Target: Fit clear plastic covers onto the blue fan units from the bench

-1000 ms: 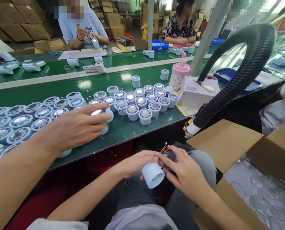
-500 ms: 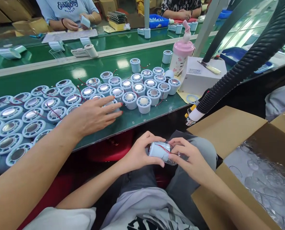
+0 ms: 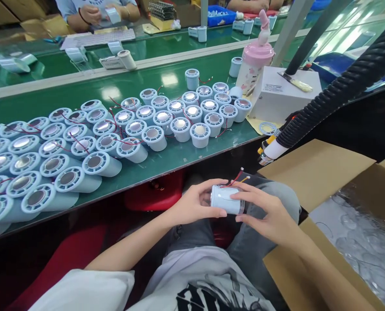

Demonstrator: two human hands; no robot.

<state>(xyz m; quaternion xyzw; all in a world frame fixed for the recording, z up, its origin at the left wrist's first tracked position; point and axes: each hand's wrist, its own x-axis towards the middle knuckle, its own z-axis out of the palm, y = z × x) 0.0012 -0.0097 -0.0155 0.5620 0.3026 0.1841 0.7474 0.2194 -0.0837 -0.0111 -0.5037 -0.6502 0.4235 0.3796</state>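
Above my lap, both hands hold one light-blue plastic cylinder housing [image 3: 224, 199] lying on its side. My left hand [image 3: 195, 202] grips its left end, thumb below and fingers over the top. At the right end, my right hand [image 3: 260, 205] is closed round it with fingertips on its side and thumb underneath. A clear plastic piece shows at the ends of the housing. Thin red and yellow wires with small connectors stick up from its top. On the green bench stand many similar blue housings [image 3: 103, 164] with round metal discs on top.
An open cardboard box [image 3: 283, 276] with clear plastic parts is at my right. A black corrugated hose [image 3: 335, 93] with a white nozzle hangs above it. A white machine [image 3: 285, 93] and pink-lidded bottle [image 3: 255, 65] stand on the bench. Other people's hands work across it.
The neighbouring person's arm has withdrawn from the bench at left. The housing in my hands has been turned, so its wires now point up. The view has shifted slightly.
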